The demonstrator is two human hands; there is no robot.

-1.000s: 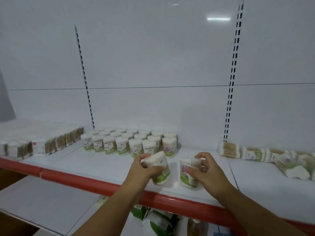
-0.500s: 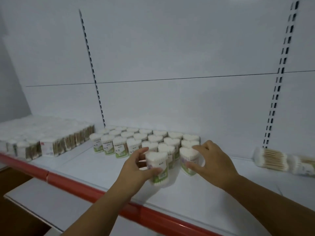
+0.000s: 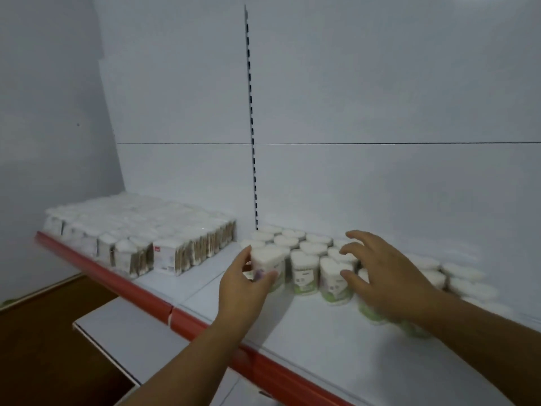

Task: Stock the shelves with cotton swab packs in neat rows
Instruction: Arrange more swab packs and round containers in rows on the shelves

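Several heart-shaped cotton swab packs (image 3: 304,272) with white tops and green labels stand in rows on the white shelf (image 3: 322,341). My left hand (image 3: 243,288) grips one such pack (image 3: 268,266) at the front left end of the rows, standing on the shelf. My right hand (image 3: 386,276) hovers with fingers spread over the packs to the right, holding nothing; it hides some packs beneath it. The image is motion-blurred.
A block of rectangular swab packs (image 3: 164,244) with brown sticks fills the shelf's left section. A red strip (image 3: 205,326) edges the shelf front. A slotted upright (image 3: 252,142) runs up the white back panel. A lower white shelf (image 3: 123,335) juts out below left.
The view swung left. My left hand carried its pack to the front left end of the rows. My right hand let go of its pack and opened over the rows.
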